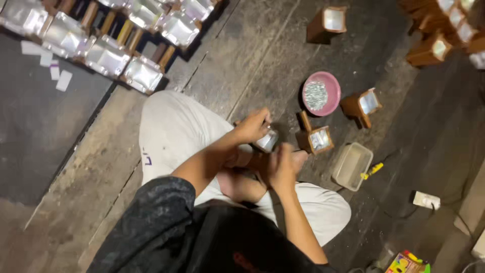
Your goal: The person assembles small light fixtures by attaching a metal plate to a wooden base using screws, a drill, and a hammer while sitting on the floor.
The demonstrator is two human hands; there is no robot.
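Seen from above, seated on a rough concrete floor (237,60) with pale trousers (174,131) and knees bent. Left hand (254,126) at centre of the frame, fingers (263,120) closed in a pinch on the top edge of a small wooden box with a shiny foil face (267,141). Right hand (282,164) just below and to the right, touching the lower side of the same box; fingers curled, but cannot tell whether gripping or only resting. Just right of the hands, a second foil-faced wooden box (316,139) standing on the floor, and above it a pink bowl (321,93) filled with small silvery pieces. Further right, a third box (362,105) tilted on its side. Lower right of the hands, a pale rectangular plastic tray (352,166) with a small yellow tool (372,171) touching its right rim. In the upper left of the frame, a long row of finished foil boxes (108,55) packed side by side, with white paper strips (53,68) lying beside them on a dark mat. More boxes in the upper right corner (439,30).
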